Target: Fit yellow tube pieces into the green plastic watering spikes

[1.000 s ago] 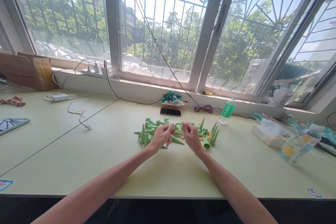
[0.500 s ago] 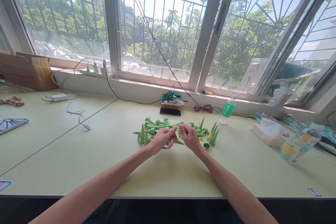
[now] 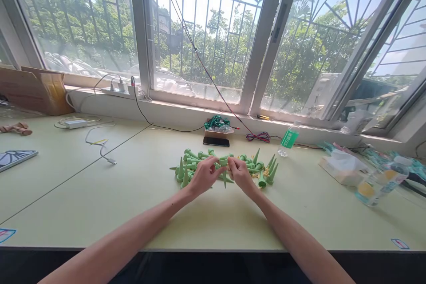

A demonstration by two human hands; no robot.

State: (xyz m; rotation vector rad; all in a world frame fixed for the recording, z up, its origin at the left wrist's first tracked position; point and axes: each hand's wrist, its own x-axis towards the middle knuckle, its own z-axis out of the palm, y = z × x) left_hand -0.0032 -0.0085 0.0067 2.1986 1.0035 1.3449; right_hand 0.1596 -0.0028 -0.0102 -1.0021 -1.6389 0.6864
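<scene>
My left hand (image 3: 204, 174) is closed on the collar of a green plastic watering spike (image 3: 223, 161), with its open cup facing up and its point downward. Beside it, the fingers of my right hand (image 3: 241, 173) are pinched at the spike's side, around something too small to make out. Behind and on both sides of my hands lies a loose pile of similar green spikes (image 3: 181, 171), some standing on their cups with points up. Small yellowish pieces (image 3: 255, 175) lie among the spikes on the right.
A black phone (image 3: 216, 141) lies behind the pile, before a small box of green material (image 3: 217, 124). To the right stand a green-labelled bottle (image 3: 289, 140), a tissue box (image 3: 339, 169) and a tilted bottle (image 3: 379, 184). A white cable (image 3: 100, 146) lies on the left.
The spike in my left hand has turned so its cup faces up and towards me. My left fingers have shifted up around the collar, while my right hand stays close beside it.
</scene>
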